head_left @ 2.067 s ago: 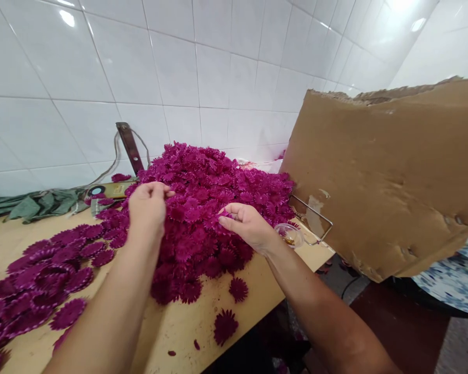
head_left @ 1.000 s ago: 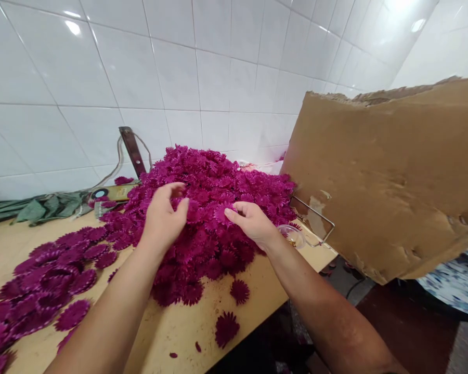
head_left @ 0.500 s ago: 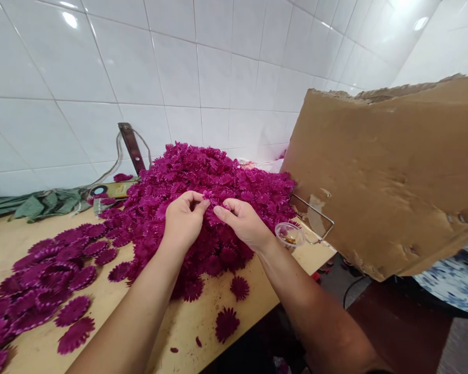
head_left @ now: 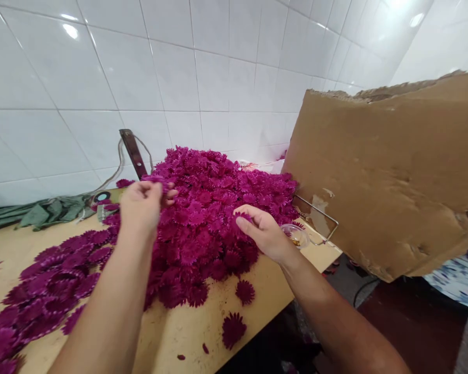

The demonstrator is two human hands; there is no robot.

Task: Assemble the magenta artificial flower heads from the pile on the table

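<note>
A large heap of magenta artificial flower pieces [head_left: 203,213] with toothed petal edges covers the middle of the table. My left hand [head_left: 142,202] is raised at the heap's left side, its fingers closed on a magenta flower piece [head_left: 156,179]. At the heap's right, my right hand [head_left: 261,228] pinches another magenta flower piece [head_left: 239,223] between thumb and fingers. The two hands are well apart. Flattened flower pieces [head_left: 50,280] lie in overlapping rows at the left, partly behind my left forearm.
A clear plastic cup [head_left: 296,236] with small yellowish bits stands at the table's right edge, near a bent metal wire frame [head_left: 337,223]. Brown cardboard [head_left: 390,176] rises on the right. Green cloth [head_left: 50,210] and a dark upright bar [head_left: 133,153] are by the tiled wall.
My hands were close together over the heap. Now the left has moved left and slightly up with a flower piece, and the right has shifted right and a little down.
</note>
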